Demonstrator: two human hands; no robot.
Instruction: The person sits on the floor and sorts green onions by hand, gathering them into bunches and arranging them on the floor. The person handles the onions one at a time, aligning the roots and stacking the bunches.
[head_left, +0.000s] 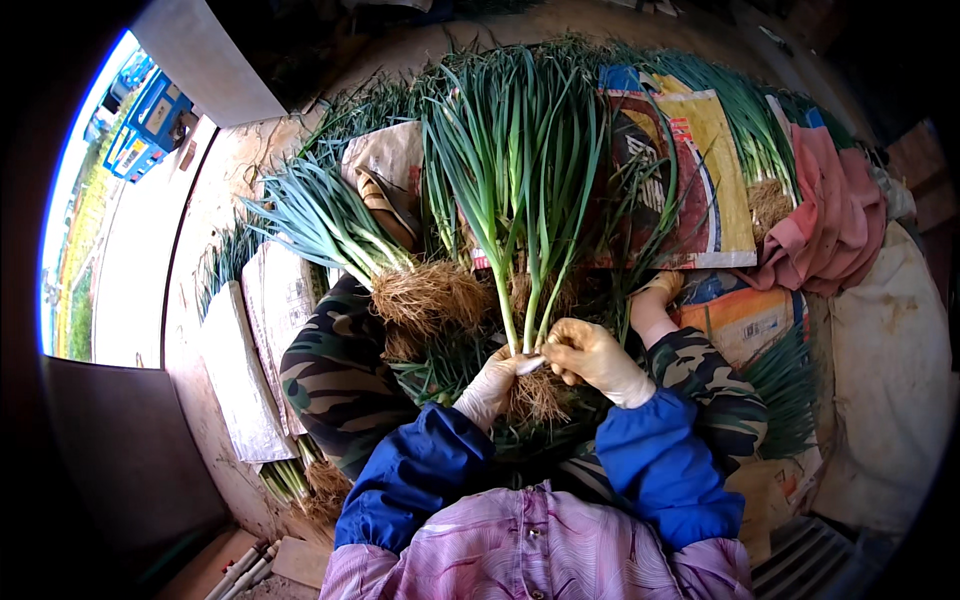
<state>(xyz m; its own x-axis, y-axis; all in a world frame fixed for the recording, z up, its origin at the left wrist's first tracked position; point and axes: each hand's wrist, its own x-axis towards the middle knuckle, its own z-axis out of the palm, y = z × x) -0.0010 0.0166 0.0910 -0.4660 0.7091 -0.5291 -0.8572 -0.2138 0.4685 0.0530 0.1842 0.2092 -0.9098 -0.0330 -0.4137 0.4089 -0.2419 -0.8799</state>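
Observation:
My left hand (493, 386), in a pale thin glove, grips a few green onions (531, 307) near their white bases. Their fibrous roots (538, 396) hang below it, and the long leaves fan out away from me. My right hand (592, 360), in a yellowed glove, has its fingers curled and pinched at the right side of the same stalks. Exactly what lies between those fingertips is partly hidden. To the left, beside my camouflage-clad knee, lies a bundle of green onions (360, 225) with a thick mass of brown roots (427, 296).
Printed woven sacks (720, 180) cover part of the pile ahead. Further green onions (757, 142) lie right of them, beside a pink cloth (840, 202). White sacks (244, 375) lie at left over more onions. Blue crates (154, 124) stand outside the bright doorway. Loose leaves (435, 382) litter the floor between my legs.

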